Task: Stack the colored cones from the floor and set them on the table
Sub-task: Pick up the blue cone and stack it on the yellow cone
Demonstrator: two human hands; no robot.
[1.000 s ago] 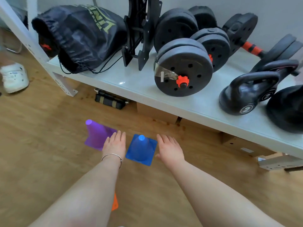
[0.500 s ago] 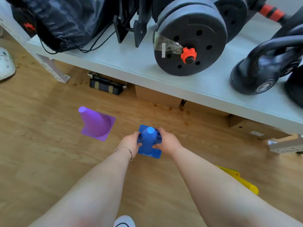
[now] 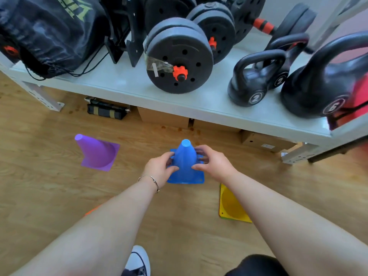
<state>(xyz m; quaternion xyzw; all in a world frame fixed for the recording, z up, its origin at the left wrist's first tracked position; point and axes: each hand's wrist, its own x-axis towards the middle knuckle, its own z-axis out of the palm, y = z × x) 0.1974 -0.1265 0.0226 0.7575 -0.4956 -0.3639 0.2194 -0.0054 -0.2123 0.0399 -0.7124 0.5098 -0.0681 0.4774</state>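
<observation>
Your left hand [image 3: 159,169] and right hand [image 3: 214,163] close around the blue cone [image 3: 185,162] from either side, fingers curled against its tapered wall; the cone stands upright, its square base at the wooden floor [image 3: 49,196], though whether it touches the boards cannot be told. Left of the blue cone, well apart, stands the purple cone [image 3: 97,152]; near its right corner, partly hidden by your right forearm, lies the yellow cone [image 3: 229,206]; an orange cone [image 3: 92,211] shows only as an edge behind your left forearm. Beyond the blue cone runs the counter [image 3: 129,84], bearing a dumbbell [image 3: 179,58], kettlebells [image 3: 253,84] and a black bag [image 3: 49,32].
</observation>
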